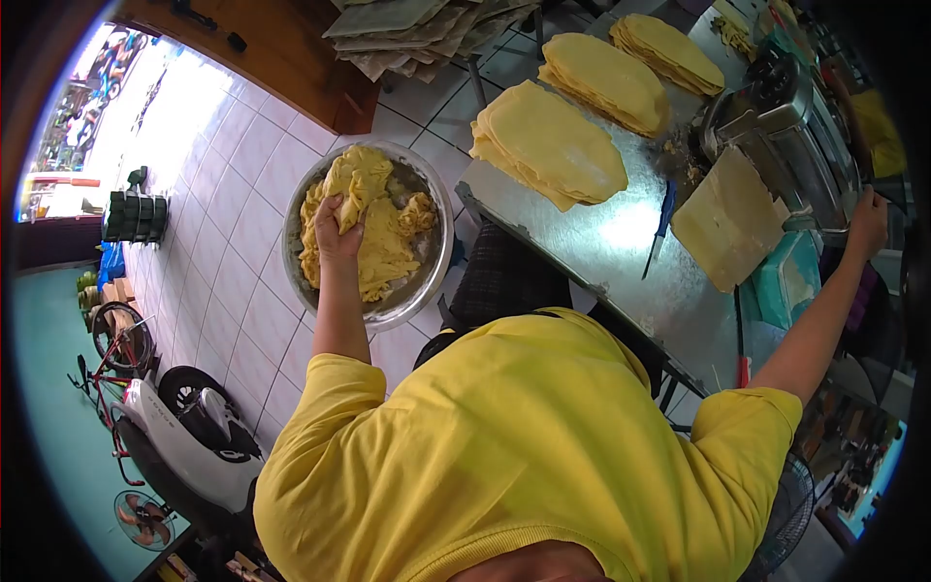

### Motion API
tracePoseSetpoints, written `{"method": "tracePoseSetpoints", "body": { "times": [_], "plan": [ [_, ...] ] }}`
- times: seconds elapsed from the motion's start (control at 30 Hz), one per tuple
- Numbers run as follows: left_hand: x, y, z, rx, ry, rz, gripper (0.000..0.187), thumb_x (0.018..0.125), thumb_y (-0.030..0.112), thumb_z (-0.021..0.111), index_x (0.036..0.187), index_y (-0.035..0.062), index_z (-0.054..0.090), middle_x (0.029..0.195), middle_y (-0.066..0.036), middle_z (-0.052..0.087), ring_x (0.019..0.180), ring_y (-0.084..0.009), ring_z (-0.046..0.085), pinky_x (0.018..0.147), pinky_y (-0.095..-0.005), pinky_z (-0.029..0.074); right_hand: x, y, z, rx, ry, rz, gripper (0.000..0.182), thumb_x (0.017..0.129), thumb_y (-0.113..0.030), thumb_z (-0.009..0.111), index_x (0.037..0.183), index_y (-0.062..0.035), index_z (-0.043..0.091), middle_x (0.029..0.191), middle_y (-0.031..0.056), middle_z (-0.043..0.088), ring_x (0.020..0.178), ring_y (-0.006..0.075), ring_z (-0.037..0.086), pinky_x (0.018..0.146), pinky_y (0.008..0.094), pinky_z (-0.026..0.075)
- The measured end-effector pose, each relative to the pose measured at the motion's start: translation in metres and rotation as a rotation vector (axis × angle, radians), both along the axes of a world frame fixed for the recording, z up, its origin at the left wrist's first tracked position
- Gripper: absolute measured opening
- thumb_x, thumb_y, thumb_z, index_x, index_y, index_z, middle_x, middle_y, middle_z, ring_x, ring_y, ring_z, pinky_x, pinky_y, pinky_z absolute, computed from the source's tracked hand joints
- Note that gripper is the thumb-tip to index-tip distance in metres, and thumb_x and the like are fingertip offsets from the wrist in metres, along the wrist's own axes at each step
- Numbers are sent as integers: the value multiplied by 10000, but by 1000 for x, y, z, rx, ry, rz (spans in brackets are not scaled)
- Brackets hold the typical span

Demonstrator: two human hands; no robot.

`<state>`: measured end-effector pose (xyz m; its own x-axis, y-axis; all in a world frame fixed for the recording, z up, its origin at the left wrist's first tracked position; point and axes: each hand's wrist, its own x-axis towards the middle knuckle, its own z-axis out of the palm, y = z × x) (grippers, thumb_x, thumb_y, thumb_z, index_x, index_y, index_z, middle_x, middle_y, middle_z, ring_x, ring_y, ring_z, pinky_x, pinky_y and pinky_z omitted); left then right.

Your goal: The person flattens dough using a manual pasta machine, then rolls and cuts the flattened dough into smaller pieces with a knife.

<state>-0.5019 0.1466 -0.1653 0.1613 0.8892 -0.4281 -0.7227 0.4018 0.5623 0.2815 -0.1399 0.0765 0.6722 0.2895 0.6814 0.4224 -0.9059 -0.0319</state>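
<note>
My left hand (pixel 338 231) is closed on a lump of yellow dough (pixel 359 179), held over a round metal basin (pixel 438 276). More torn, crumpled dough (pixel 393 247) lies in the basin below it. Far to the right, my right hand (pixel 870 225) is at the side of a metal dough roller machine (pixel 810 136); its fingers look curled, but what they grip is hidden. A square tan sheet (pixel 729 218) leans at the front of the machine, touching a teal box (pixel 787 281).
Three stacks of flat oval dough sheets, the nearest one (pixel 551 145) largest in view, lie on the metal table (pixel 621 257). A blue-handled tool (pixel 661 225) rests there too. Behind are a wooden cabinet (pixel 281 58) and stacked sheets (pixel 417 34). A scooter (pixel 179 436) stands left.
</note>
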Motion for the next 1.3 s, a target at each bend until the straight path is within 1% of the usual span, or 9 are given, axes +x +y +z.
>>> {"method": "tracePoseSetpoints", "body": {
  "times": [0.33, 0.4, 0.53, 0.63, 0.77, 1.03, 1.17, 1.23, 1.3],
  "plan": [
    [50, -21, 87, 304, 141, -225, 435, 713, 50, 532, 1144, -10, 533, 1054, -135, 619, 934, -278, 626, 800, -390, 539, -191, 36, -25, 602, -36, 542, 344, 881, -354, 639, 942, -16, 652, 890, 87, 681, 811, 170, 645, 727, 282, 499],
    [90, -32, 108, 348, 52, -380, 492, 657, 24, 545, 1145, -27, 518, 1055, -154, 613, 938, -291, 625, 823, -395, 536, -253, 52, -53, 851, 410, 848, 271, 899, -319, 621, 937, -52, 648, 894, 58, 650, 824, 151, 603, 765, 291, 485],
    [186, -60, 123, 356, -115, -685, 540, 620, -35, 558, 1157, -28, 500, 1094, -152, 599, 997, -285, 618, 885, -401, 521, -326, 69, -114, 642, 1162, 1148, 457, 955, -429, 464, 1223, -64, 525, 1061, 15, 540, 916, 97, 486, 805, 232, 406],
    [252, -100, 137, 381, -123, -893, 479, 677, -24, 574, 1149, -27, 493, 1037, -131, 606, 919, -241, 626, 833, -353, 526, -373, 64, -120, 1215, 1947, 1151, 559, 933, -492, 479, 1268, -44, 491, 1139, 43, 559, 1049, 127, 537, 891, 294, 443],
    [304, -121, 133, 516, -49, -1183, 416, 707, -23, 584, 1115, -14, 503, 1013, -112, 609, 913, -206, 621, 820, -320, 518, -348, 22, -126, 1442, 1837, 1167, 496, 919, -413, 550, 1242, -40, 506, 1134, 59, 580, 1057, 146, 567, 905, 311, 461],
    [375, -143, 106, 1222, 398, -1244, 344, 765, -37, 637, 1086, -5, 516, 1025, -68, 598, 923, -135, 587, 826, -263, 479, -306, -48, -117, 1202, 1312, 976, 357, 763, -191, 742, 1045, -46, 578, 998, 24, 576, 941, 115, 556, 828, 252, 450],
    [384, -164, 105, 1592, 553, -1291, 575, 731, -10, 685, 1252, 14, 444, 1178, -78, 541, 1055, -170, 541, 903, -307, 452, -301, -71, -127, 705, 707, 937, 387, 699, -220, 757, 1012, -74, 583, 1028, 39, 497, 1031, 204, 462, 911, 323, 382],
    [380, -185, 120, 1315, 487, -1463, 690, 691, 22, 719, 1311, 41, 416, 1239, -105, 518, 1083, -221, 538, 923, -330, 444, -308, -78, -134, 618, 657, 880, 384, 689, -237, 756, 994, -80, 584, 1036, 48, 499, 1018, 250, 447, 906, 359, 377],
    [386, -190, 121, 2027, 683, -1089, 642, 670, 57, 742, 1248, 45, 463, 1162, -139, 558, 1029, -282, 564, 877, -352, 461, -313, -84, -134, 605, 641, 885, 386, 680, -234, 756, 990, -82, 582, 1044, 61, 500, 1006, 272, 440, 897, 381, 384]
  ]
}}
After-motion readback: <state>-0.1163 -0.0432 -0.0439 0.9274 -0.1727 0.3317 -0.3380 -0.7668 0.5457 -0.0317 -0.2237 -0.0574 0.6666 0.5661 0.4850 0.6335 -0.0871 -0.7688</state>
